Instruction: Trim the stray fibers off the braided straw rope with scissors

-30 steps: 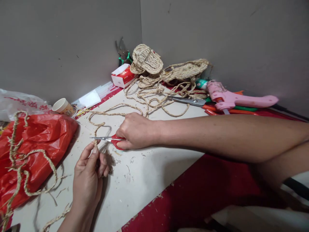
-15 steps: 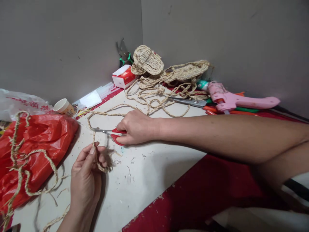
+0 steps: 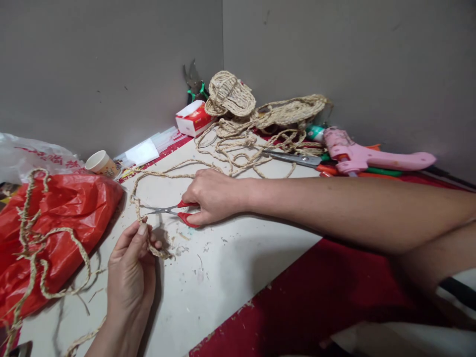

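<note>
My left hand (image 3: 132, 267) pinches a braided straw rope (image 3: 138, 208) between thumb and fingers, low over the white board. A short end of the rope hangs out past the fingers on the right, and the other part runs up and back across the board. My right hand (image 3: 213, 196) is closed round the red handles of small scissors (image 3: 165, 210). Their blades are apart and point left at the rope, just above my left fingertips. Whether a blade touches the rope I cannot tell.
Coiled straw rope (image 3: 232, 94) lies at the back beside a red and white box (image 3: 194, 119) and pruning shears (image 3: 195, 82). A pink glue gun (image 3: 379, 156) and larger scissors (image 3: 293, 157) lie right. Left are a paper cup (image 3: 100, 163) and red plastic bag (image 3: 74, 198) with rope over it.
The scissor blades have opened wider and drawn slightly down from where they met the rope. My left hand keeps its hold on the rope. The view has shifted a little.
</note>
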Demonstrator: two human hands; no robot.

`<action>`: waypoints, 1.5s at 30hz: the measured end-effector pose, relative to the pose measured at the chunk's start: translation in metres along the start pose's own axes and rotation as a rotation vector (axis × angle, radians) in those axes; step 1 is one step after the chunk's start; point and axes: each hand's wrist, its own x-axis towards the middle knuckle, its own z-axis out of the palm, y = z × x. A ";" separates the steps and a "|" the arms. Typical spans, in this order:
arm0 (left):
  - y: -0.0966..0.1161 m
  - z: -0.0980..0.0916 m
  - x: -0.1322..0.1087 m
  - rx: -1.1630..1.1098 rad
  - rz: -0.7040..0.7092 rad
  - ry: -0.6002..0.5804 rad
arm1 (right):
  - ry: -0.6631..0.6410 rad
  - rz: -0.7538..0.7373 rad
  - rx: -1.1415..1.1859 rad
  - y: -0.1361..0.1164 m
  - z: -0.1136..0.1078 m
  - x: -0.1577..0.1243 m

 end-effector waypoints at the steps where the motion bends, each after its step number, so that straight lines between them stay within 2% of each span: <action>1: 0.000 0.000 0.000 0.002 -0.002 -0.001 | -0.004 -0.001 -0.013 0.000 0.000 0.000; 8: -0.002 0.001 -0.001 0.038 0.015 -0.005 | -0.011 -0.110 -0.098 -0.001 0.002 -0.001; 11: -0.004 0.001 -0.001 0.071 0.028 0.028 | -0.006 -0.129 -0.122 -0.002 0.003 0.000; 15: -0.007 0.001 0.002 0.087 0.027 0.073 | 0.000 -0.126 -0.147 -0.002 0.004 -0.001; 22: -0.007 0.001 0.001 0.115 0.032 0.080 | -0.018 -0.125 -0.180 -0.004 0.004 -0.001; 28: -0.010 -0.002 0.002 0.171 0.022 0.055 | -0.075 -0.130 -0.224 -0.008 -0.001 -0.001; 34: -0.013 -0.005 0.003 0.276 0.096 0.007 | -0.115 -0.129 -0.256 -0.013 -0.005 -0.003; 45: -0.011 -0.003 0.003 0.271 0.080 0.011 | -0.143 -0.118 -0.205 -0.016 -0.006 -0.004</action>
